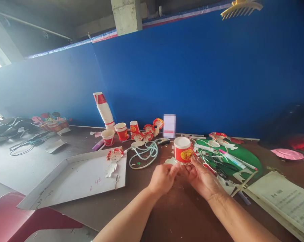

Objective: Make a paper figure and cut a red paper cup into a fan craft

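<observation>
Both hands meet at the lower edge of a red-and-white paper cup [182,151], which stands mid-table on the brown table [172,215], just left of a green sheet [247,156] strewn with pens. The left hand [164,177] pinches its near-left edge with curled fingers, while the right hand [202,178] grips the near-right side, thumb on the red wall. A white tray [78,181] lies to the left.

Standing by, I see the person's bare left hand [164,178] and bare right hand [203,178], both ungloved. The two forearms are uncovered from the wrists to where they pass out of sight. The right wrist shows faint creases, and a sliver of pale cloth [93,240] by the left elbow is too small to identify.
</observation>
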Motion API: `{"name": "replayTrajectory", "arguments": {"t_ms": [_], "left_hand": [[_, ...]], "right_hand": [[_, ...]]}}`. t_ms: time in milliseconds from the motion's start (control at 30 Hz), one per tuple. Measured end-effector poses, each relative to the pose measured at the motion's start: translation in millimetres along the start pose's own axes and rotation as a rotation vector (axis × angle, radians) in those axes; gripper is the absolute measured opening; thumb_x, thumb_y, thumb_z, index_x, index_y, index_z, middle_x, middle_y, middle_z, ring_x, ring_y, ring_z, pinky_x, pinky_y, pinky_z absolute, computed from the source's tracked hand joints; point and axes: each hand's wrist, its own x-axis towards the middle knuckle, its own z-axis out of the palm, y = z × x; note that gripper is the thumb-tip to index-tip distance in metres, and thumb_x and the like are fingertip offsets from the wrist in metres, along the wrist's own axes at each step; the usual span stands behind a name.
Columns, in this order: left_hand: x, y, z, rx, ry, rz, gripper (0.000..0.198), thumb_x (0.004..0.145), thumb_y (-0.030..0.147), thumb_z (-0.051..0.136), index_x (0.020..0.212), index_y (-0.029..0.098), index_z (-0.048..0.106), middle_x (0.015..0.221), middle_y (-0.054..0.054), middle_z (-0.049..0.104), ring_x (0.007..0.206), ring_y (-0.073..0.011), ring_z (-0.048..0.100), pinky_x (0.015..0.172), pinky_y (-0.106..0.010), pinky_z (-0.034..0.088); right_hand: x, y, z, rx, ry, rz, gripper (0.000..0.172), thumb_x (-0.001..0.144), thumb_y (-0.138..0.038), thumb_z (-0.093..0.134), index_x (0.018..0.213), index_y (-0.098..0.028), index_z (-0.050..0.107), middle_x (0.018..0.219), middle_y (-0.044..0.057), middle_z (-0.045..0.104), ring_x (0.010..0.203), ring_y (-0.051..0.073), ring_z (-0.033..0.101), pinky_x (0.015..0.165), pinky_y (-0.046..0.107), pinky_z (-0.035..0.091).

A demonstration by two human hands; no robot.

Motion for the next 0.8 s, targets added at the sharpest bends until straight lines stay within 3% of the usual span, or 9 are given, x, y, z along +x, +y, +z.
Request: {"name": "replayTrajectory", "arguments": {"t_ms": [67,167,267,333,433,567,667,733,800], "left_hand": [[-4.8,-2.1,10.9,0.002,-0.114,0.020,0.046,0.083,0.059,0.049,0.068,0.020,0.067,0.058,-0.004,0.060,0.054,-0.0172,0.051,0.055,-0.026,0.036],[-6.1,-5.6,20.4,-0.101,-0.086,0.065,0.036,0.078,0.055,0.060,0.087,0.021,0.068,0.073,-0.006,0.065,0.064,-0.0189,0.056,0.062,-0.027,0.040],[-2.0,-4.1,22.5,-0.313,0.001,0.047,0.039,0.078,0.052,0.063,0.097,0.018,0.066,0.087,-0.007,0.067,0.076,-0.0196,0.059,0.069,-0.028,0.043],[1.6,-0.5,21.8,-0.503,0.056,0.027,0.040,0.077,0.051,0.064,0.098,0.017,0.066,0.091,-0.008,0.067,0.082,-0.0201,0.060,0.075,-0.029,0.045],[5.7,3.2,19.6,-0.806,0.049,0.020,0.037,0.077,0.045,0.068,0.100,0.016,0.068,0.098,-0.009,0.067,0.088,-0.0190,0.060,0.082,-0.029,0.044],[8.8,-1.0,18.2,-0.973,0.106,-0.051,0.025,0.073,0.036,0.074,0.081,0.013,0.069,0.080,-0.005,0.065,0.068,-0.0103,0.054,0.069,-0.023,0.042],[9.6,-4.0,19.2,-0.973,0.155,-0.080,0.026,0.069,0.036,0.078,0.076,0.012,0.068,0.072,-0.002,0.061,0.060,-0.0072,0.048,0.061,-0.020,0.038],[9.1,-3.4,20.0,-0.960,0.192,-0.106,0.029,0.067,0.038,0.079,0.073,0.012,0.067,0.068,-0.001,0.060,0.058,-0.0067,0.047,0.058,-0.020,0.037],[8.5,-1.9,20.2,-0.951,0.210,-0.145,0.033,0.066,0.042,0.078,0.068,0.013,0.064,0.062,0.000,0.056,0.055,-0.0067,0.046,0.056,-0.020,0.036]], "right_hand": [[-0.5,1.4,0.7,0.002,-0.004,-0.014,0.047,0.076,-0.014,0.072,0.117,-0.033,0.060,0.106,-0.002,0.072,0.096,0.018,0.068,0.076,0.032,0.060],[-1.5,4.4,1.4,0.004,-0.017,-0.003,0.046,0.078,-0.014,0.071,0.118,-0.032,0.059,0.108,-0.001,0.071,0.098,0.019,0.067,0.079,0.034,0.060],[-2.3,8.9,0.6,0.017,-0.046,0.037,0.039,0.080,-0.016,0.068,0.116,-0.029,0.061,0.106,0.001,0.072,0.094,0.018,0.068,0.081,0.034,0.059],[-2.8,12.8,-0.9,0.031,-0.042,0.066,0.033,0.081,-0.016,0.068,0.112,-0.027,0.063,0.103,0.001,0.072,0.090,0.016,0.069,0.082,0.033,0.058],[-3.5,18.5,-3.4,0.028,0.025,0.102,0.026,0.078,-0.014,0.070,0.102,-0.024,0.067,0.094,0.002,0.074,0.083,0.014,0.069,0.079,0.028,0.058],[-2.9,20.3,-2.8,0.000,0.087,0.089,0.022,0.078,-0.016,0.071,0.099,-0.022,0.069,0.083,0.000,0.073,0.075,0.011,0.067,0.072,0.023,0.057],[-2.4,16.4,1.5,-0.054,0.047,0.080,0.027,0.084,-0.036,0.065,0.109,-0.028,0.066,0.096,-0.001,0.073,0.083,0.013,0.067,0.076,0.026,0.057],[-4.0,13.2,4.9,-0.167,0.007,0.054,0.039,0.086,-0.054,0.054,0.119,-0.033,0.062,0.115,-0.002,0.069,0.098,0.017,0.065,0.083,0.032,0.055],[-7.7,11.1,7.4,-0.384,-0.024,-0.050,0.048,0.088,-0.061,0.044,0.127,-0.036,0.056,0.132,-0.002,0.058,0.119,0.021,0.055,0.094,0.038,0.050]]}}
